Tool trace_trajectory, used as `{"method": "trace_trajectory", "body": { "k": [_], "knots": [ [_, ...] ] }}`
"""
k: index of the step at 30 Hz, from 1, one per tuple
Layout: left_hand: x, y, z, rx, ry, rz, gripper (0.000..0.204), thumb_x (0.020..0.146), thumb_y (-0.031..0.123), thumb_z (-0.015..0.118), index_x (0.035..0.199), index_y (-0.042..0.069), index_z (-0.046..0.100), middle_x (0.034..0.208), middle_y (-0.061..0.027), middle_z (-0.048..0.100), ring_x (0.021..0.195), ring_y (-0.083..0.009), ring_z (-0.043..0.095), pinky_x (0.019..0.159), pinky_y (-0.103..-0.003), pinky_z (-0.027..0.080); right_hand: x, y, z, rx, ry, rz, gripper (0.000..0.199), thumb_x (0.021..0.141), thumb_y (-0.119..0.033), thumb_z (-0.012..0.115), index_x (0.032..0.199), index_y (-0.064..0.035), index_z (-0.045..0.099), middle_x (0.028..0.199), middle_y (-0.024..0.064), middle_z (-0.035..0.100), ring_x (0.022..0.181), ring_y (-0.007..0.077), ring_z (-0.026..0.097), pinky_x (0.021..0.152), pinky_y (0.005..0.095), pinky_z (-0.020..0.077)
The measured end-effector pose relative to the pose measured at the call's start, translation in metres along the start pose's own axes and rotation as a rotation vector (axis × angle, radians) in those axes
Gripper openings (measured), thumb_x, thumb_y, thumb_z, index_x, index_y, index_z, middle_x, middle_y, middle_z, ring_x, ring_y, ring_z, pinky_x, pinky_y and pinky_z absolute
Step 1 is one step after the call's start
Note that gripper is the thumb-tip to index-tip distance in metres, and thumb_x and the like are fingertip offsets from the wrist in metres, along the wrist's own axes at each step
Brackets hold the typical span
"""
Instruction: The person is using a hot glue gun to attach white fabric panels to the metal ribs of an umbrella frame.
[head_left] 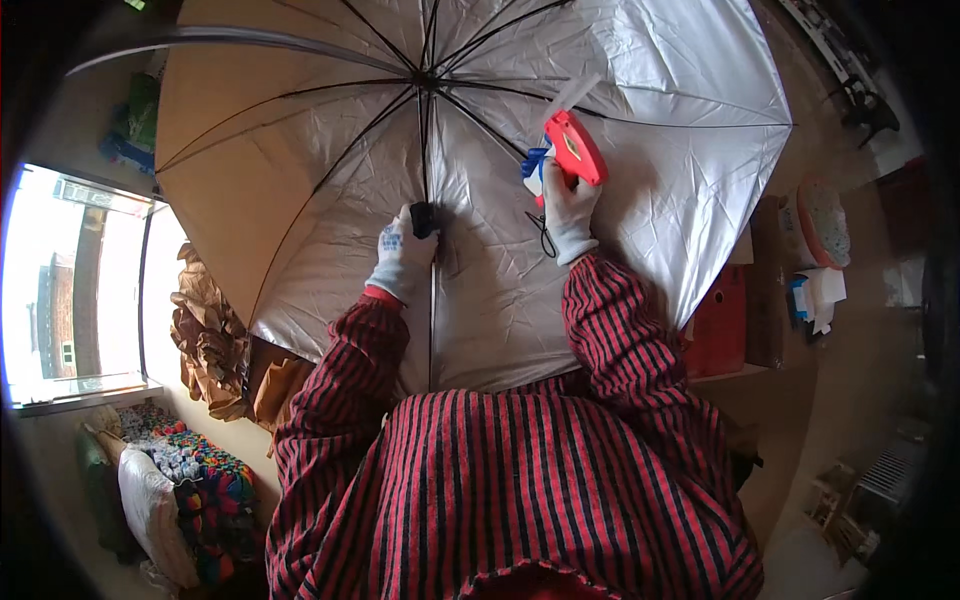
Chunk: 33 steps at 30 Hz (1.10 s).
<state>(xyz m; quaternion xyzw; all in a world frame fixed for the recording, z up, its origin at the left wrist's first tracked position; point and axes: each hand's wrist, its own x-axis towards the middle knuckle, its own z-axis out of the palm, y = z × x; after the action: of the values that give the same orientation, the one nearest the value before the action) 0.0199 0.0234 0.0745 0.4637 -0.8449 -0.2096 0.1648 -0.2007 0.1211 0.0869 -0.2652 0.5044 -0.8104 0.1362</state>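
Left grip (398, 245): clasping black handle (424, 219). Right grip (568, 200): clasping red tool (578, 148), right of handle. Umbrella (690, 180): open, silver inside showing, behind both. Step, apparently: tool work near handle; next move calls for steadying handle.

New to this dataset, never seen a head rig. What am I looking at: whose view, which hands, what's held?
No robot here: a person wears white gloves. The single picture comes from a wide fisheye camera on their head, looking down, so edges bend. An open umbrella, silver inside showing, fills the middle and hides whatever is under it. The left hand grips a black piece, probably its handle; the right hand holds a red handheld tool. Crumpled brown paper lies off to the left.
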Motion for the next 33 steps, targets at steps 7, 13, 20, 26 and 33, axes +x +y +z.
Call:
{"method": "trace_trajectory", "body": {
  "k": [7, 13, 20, 26, 33],
  "knots": [
    [0.037, -0.015, -0.001, -0.202, 0.110, 0.104, 0.029, 0.076, 0.029, 0.067, 0.095, 0.007, 0.065, 0.085, -0.0160, 0.067, 0.082, -0.0329, 0.065, 0.071, -0.040, 0.050, -0.032, -0.015, 0.035, 0.172, -0.382, 0.432, 0.012, 0.084, -0.015, 0.060, 0.087, -0.0036, 0.059, 0.066, -0.0006, 0.055, 0.060, 0.0095, 0.054, 0.049, 0.0274, 0.0438],
    [0.059, 0.005, 0.009, -0.139, 0.171, 0.056, 0.020, 0.080, 0.011, 0.065, 0.098, 0.003, 0.066, 0.081, -0.0054, 0.068, 0.072, -0.0138, 0.061, 0.066, -0.030, 0.050, -0.035, 0.019, 0.063, -0.086, -0.209, 0.569, 0.022, 0.078, -0.023, 0.063, 0.075, -0.0012, 0.060, 0.064, 0.0010, 0.054, 0.059, 0.0103, 0.051, 0.054, 0.0308, 0.0420],
    [0.061, 0.010, 0.019, -0.218, 0.073, -0.195, 0.024, 0.076, 0.021, 0.068, 0.093, 0.005, 0.068, 0.076, -0.0139, 0.067, 0.069, -0.0235, 0.065, 0.062, -0.035, 0.050, -0.043, 0.013, 0.065, -0.300, -0.161, 0.490, 0.027, 0.074, -0.023, 0.055, 0.065, 0.0015, 0.054, 0.057, 0.0144, 0.056, 0.057, 0.0297, 0.060, 0.057, 0.0415, 0.0440],
    [0.058, 0.038, 0.004, -0.240, 0.019, -0.308, 0.026, 0.075, 0.024, 0.067, 0.092, 0.004, 0.068, 0.075, -0.0178, 0.067, 0.067, -0.0285, 0.065, 0.060, -0.038, 0.050, -0.049, 0.011, 0.062, -0.381, -0.171, 0.375, 0.022, 0.076, -0.022, 0.055, 0.083, -0.0014, 0.058, 0.067, 0.0202, 0.060, 0.067, 0.0396, 0.060, 0.060, 0.0433, 0.0460],
    [0.051, 0.060, -0.012, -0.123, 0.049, -0.263, 0.026, 0.080, 0.022, 0.064, 0.095, 0.001, 0.067, 0.074, -0.0148, 0.067, 0.065, -0.0240, 0.064, 0.059, -0.035, 0.051, -0.053, 0.027, 0.069, -0.275, -0.053, 0.235, 0.029, 0.074, -0.025, 0.057, 0.074, 0.0036, 0.058, 0.064, 0.0236, 0.058, 0.065, 0.0404, 0.060, 0.061, 0.0457, 0.0452]
  ]
}}
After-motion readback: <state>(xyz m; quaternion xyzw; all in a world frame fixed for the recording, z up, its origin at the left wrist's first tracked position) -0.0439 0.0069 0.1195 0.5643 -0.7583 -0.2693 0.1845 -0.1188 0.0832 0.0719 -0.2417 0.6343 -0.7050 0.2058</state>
